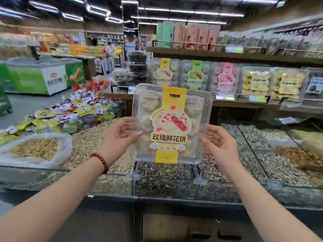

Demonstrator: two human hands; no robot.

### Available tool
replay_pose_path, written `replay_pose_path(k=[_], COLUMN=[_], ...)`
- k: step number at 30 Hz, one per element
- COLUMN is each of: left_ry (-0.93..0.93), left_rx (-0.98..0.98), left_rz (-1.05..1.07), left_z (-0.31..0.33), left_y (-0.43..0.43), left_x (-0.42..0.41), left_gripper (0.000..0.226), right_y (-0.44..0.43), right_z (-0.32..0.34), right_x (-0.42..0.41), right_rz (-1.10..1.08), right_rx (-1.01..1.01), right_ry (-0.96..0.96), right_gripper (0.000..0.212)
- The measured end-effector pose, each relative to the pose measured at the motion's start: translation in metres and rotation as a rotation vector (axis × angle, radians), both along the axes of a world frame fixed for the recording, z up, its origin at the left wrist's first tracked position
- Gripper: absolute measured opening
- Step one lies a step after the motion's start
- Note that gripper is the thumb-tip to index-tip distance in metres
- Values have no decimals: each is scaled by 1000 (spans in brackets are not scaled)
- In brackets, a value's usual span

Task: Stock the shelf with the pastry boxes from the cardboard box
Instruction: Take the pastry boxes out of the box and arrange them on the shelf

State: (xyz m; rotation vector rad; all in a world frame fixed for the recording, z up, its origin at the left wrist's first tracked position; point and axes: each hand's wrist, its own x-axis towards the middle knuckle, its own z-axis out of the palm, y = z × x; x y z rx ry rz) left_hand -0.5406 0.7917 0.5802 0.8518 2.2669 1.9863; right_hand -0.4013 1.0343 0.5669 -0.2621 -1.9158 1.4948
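A clear plastic pastry box point(172, 123) with a yellow label stands upright in the air in front of me, above the seed bins. My left hand point(120, 135) grips its left edge, thumb on the front. My right hand point(218, 144) holds its right edge with curled fingers. Behind it, the wooden shelf point(232, 102) carries upright pastry boxes: one with a yellow label point(164, 72), a green one point(196, 75), a pink one point(225, 76). The cardboard box is out of sight.
Glass-fronted bins of seeds point(262, 163) lie between me and the shelf. A plastic bag of seeds point(35, 151) sits at the left, with a heap of wrapped sweets point(78, 109) behind it. Yellow biscuit packs point(272, 82) fill the shelf's right part. A green freezer point(43, 75) stands far left.
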Motion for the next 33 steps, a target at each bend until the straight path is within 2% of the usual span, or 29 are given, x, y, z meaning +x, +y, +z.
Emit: replay_pose_path(k=[6,13,18,22,25,29,33], left_ry=[93,205,242,387,421,450,409], left_rx=[7,-24,-26,-82,-82,-125,-176], left_rz=[60,145,177,237,237,242,273], left_z=[27,51,74,99,116,126,111], left_y=[25,66,114,156,189,231,261], left_x=[-41,-125,-219,-291,-340,-392,-426], left_gripper=[30,35,50,47,44,46,36], right_y=[23,55,87,125,152,186,207], right_z=[31,65,93,113,129,135,118], right_x=[-50,-132,-221,-300,-347,-398,-437], right_rz=[5,-53,-183,-293,-374,-522,-686], right_rx=[82,161,267,275,260,396,544], right_ry=[21,24,36,34,48,-7,-131], right_gripper=[34,31,26,32,33,29,24])
